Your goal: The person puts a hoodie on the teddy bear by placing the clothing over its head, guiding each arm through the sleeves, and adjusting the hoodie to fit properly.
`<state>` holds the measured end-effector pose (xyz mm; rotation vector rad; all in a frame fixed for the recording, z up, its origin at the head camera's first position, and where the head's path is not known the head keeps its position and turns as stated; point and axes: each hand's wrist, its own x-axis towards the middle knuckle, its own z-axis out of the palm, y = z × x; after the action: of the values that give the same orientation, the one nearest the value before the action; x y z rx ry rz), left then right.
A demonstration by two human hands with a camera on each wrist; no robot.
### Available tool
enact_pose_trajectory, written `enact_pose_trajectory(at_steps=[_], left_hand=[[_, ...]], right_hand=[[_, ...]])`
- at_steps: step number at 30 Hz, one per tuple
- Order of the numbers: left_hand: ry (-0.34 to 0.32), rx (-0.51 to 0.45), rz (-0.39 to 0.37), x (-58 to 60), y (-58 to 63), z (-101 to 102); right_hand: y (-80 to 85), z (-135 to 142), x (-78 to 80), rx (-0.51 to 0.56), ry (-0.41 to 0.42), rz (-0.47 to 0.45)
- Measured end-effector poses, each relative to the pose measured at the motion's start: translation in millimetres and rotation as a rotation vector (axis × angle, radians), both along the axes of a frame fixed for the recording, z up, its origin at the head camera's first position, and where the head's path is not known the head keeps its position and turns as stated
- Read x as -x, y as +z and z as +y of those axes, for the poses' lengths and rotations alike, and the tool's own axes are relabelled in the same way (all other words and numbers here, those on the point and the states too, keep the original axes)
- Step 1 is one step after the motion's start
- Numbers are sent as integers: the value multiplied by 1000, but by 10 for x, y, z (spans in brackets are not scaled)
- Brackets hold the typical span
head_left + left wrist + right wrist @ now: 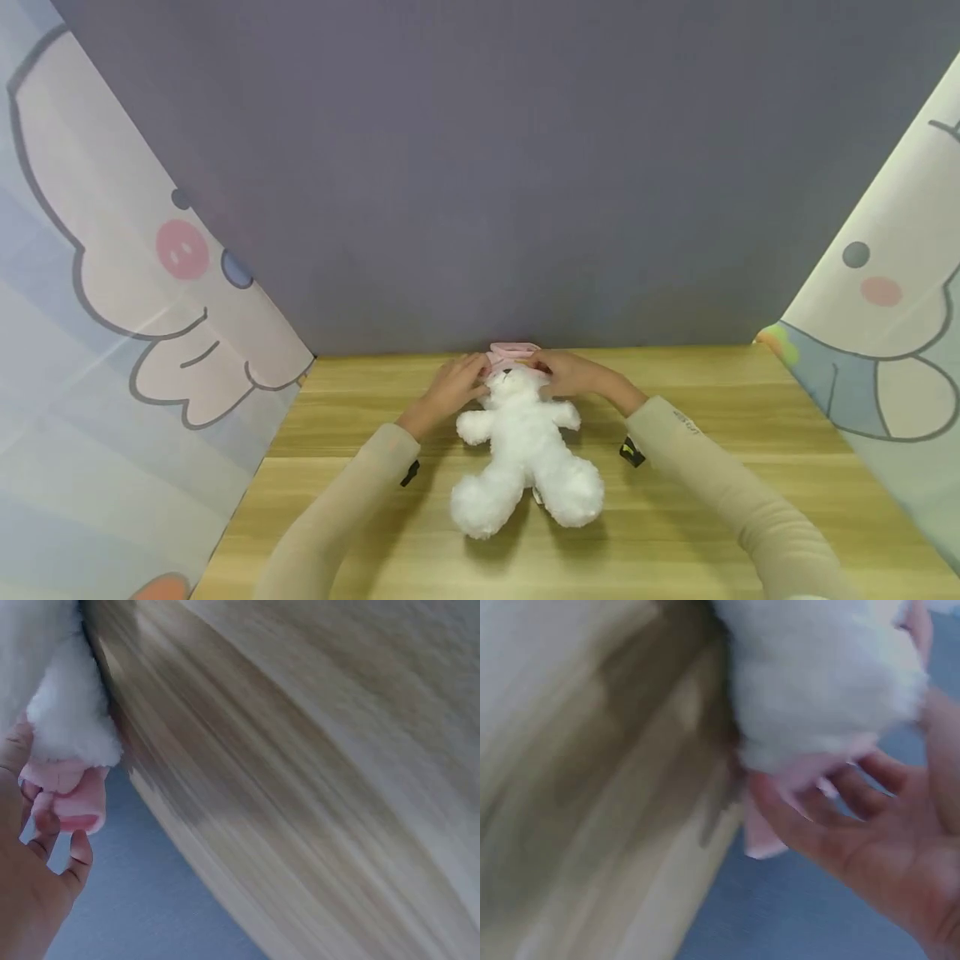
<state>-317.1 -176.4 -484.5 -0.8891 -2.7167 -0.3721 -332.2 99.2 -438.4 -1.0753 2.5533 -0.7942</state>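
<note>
A white plush bear [525, 429] lies on its back, its head toward the far edge of the table and its legs toward me. A pink cloth hat [514, 350] sits at the top of its head. From the left, my left hand [456, 385] holds the hat's edge, fingers curled at the pink cloth and thumb against white fur [71, 705]. On the other side my right hand [570, 373] grips the hat's edge with bent fingers; the right wrist view is blurred here. Part of the pink cloth [761, 832] hangs past the right hand's fingers.
The wood-grain table [360, 500] ends at a grey upright panel [525, 183] just beyond the hat. Curtains with cartoon figures, a left curtain [112, 350] and a right curtain [892, 333], flank the table. Dark straps show at both wrists.
</note>
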Motion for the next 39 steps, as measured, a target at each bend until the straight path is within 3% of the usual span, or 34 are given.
enact_pose_trajectory(at_steps=[3, 6, 12, 17, 22, 25, 30, 32, 34, 39], left_hand=[[-3, 24, -1, 31, 72, 40], [-10, 78, -11, 35, 139, 90], [-40, 207, 6, -15, 228, 193], [-10, 229, 48, -25, 249, 266], [27, 237, 29, -52, 251, 300], [21, 207, -48, -86, 261, 280], [-51, 54, -263, -142, 272, 159], [-86, -1, -300, -151, 243, 130], [-101, -23, -295, -152, 202, 133], [-40, 9, -122, -147, 129, 177]], right_hand=[[143, 54, 11, -27, -44, -139], [188, 78, 14, -48, -89, -211], [146, 51, 3, 81, -127, -299], [207, -34, 17, 152, -66, -204], [258, -55, 26, 101, 22, -79], [235, 13, 35, 58, 67, -1], [158, 140, 13, -9, 77, 69], [114, 154, -8, -10, 73, 103], [74, 161, -33, 24, 71, 145], [-58, 144, -64, 146, 85, 209]])
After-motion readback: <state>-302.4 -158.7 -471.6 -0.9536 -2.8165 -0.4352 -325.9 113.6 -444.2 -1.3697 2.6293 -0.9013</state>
